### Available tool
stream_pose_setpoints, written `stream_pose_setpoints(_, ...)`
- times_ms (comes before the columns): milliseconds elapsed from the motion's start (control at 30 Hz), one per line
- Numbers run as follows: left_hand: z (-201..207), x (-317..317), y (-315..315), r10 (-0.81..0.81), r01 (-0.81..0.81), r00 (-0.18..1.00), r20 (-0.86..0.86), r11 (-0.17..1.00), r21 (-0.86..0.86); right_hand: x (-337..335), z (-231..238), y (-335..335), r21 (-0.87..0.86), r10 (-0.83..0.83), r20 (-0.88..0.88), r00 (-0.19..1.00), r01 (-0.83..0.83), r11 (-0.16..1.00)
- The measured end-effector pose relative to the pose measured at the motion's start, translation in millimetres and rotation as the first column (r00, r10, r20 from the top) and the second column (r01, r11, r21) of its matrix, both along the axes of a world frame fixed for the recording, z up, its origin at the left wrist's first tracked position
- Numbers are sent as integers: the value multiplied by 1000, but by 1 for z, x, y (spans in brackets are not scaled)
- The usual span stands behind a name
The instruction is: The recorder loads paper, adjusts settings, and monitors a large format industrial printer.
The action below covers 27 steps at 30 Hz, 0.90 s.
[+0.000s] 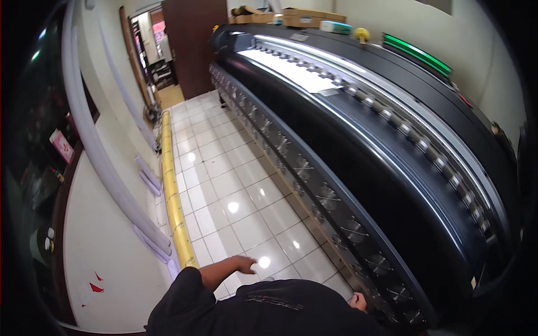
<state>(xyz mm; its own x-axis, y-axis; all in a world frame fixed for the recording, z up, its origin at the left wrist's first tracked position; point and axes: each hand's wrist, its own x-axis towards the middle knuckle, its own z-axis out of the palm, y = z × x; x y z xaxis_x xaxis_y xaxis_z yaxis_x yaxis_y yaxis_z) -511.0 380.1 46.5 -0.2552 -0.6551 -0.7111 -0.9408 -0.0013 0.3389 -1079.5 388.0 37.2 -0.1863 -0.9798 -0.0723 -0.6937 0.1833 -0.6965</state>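
My left hand [245, 264] hangs over the white tiled floor, thumb a little apart from the fingers, holding nothing that I can see. Low on the right, beside my dark shirt, my right hand [358, 302] is curled closed; my body hides part of it and nothing shows in it. That hand is nearest to the front of a long black wide-format printer [358, 162], whose lower bar carries a row of fans [328, 197]. A white printed sheet [297, 71] lies across the printer's far end, under the row of rollers.
Along the left wall a long yellow-wrapped roll [175, 210] lies on the floor [224, 185], near pale tubes [147, 182]. A brown door [196, 50] and a doorway stand at the far end. Cardboard boxes [305, 18] sit atop the printer. A dark-framed window edges the left.
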Motion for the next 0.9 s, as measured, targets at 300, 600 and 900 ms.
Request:
stream_pose_setpoints(300, -89, 112, 81, 426, -352, 874, -233, 886, 301, 240, 69, -178, -26, 553, 36, 832, -552, 833)
stream_pose_setpoints(600, -89, 312, 5, 967, -994, 100, -234, 105, 10, 513, 135, -430, -353, 816, 7, 578, -762, 543)
stream_pose_setpoints(900, -112, 370, -3, 991, -969, -129, 29, -132, 209, 827, 210, -738, -516, 804, -76, 590, -713, 474)
